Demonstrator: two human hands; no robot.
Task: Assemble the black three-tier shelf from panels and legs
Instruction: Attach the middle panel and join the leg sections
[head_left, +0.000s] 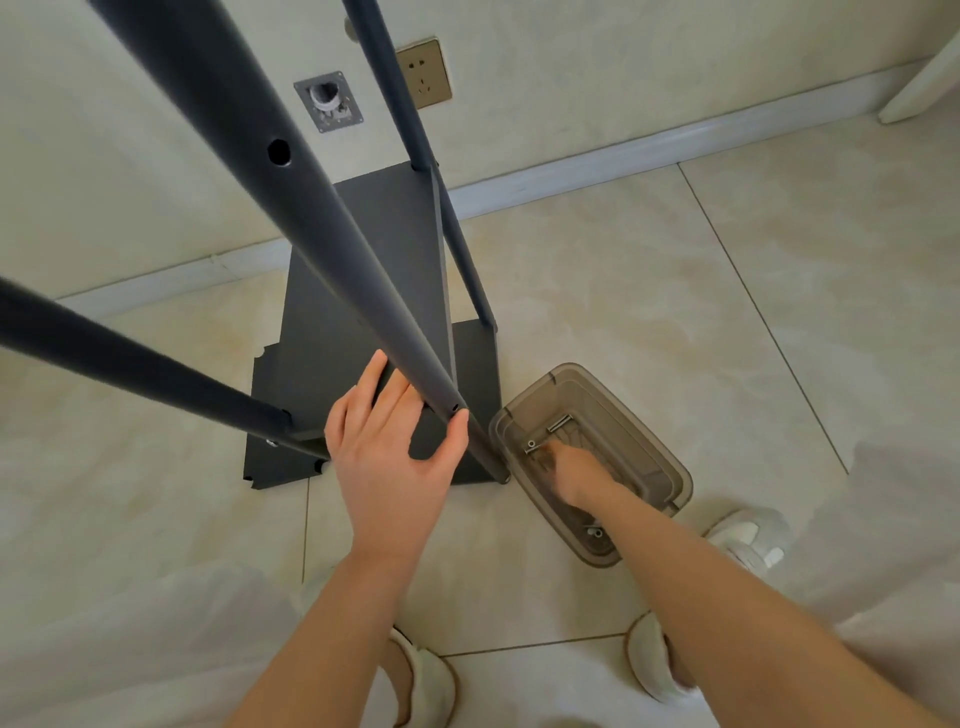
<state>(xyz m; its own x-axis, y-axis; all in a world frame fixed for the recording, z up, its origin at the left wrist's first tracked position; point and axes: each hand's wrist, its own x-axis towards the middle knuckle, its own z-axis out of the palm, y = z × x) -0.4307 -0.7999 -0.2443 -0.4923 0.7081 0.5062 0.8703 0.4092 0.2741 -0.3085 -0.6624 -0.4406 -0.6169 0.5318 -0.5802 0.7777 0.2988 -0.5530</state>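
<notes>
Hands were split between two jobs: my left hand (389, 457) on the black shelf (363, 280), my right hand (576, 470) down in the parts bin (649, 431).

Risks, in my judgement, left to right:
- The left leg (130, 364) met the panel at a bolted corner; I could not tell whether that joint was tight. If loose, the frame could rack under a sideways load.
- The shelf stood on the floor (675, 286) close to the wall, steadied by one hand only. A slip of that hold could let the tall legs lean.
- The bin sat just beside the shelf's near right corner, so a shifting frame could knock it and scatter the bolts (558, 423).

Pose:
- My left arm reached forward. The thumb hooked round the right side of the near leg (332, 223), low down by a small hole, and the fingers lay fairly straight behind it, so the leg was held between thumb and fingers.
- My right arm stretched down and forward, its hand inside the bin among the bolts. The fingers were blurred; I could not tell whether they held anything.
</notes>
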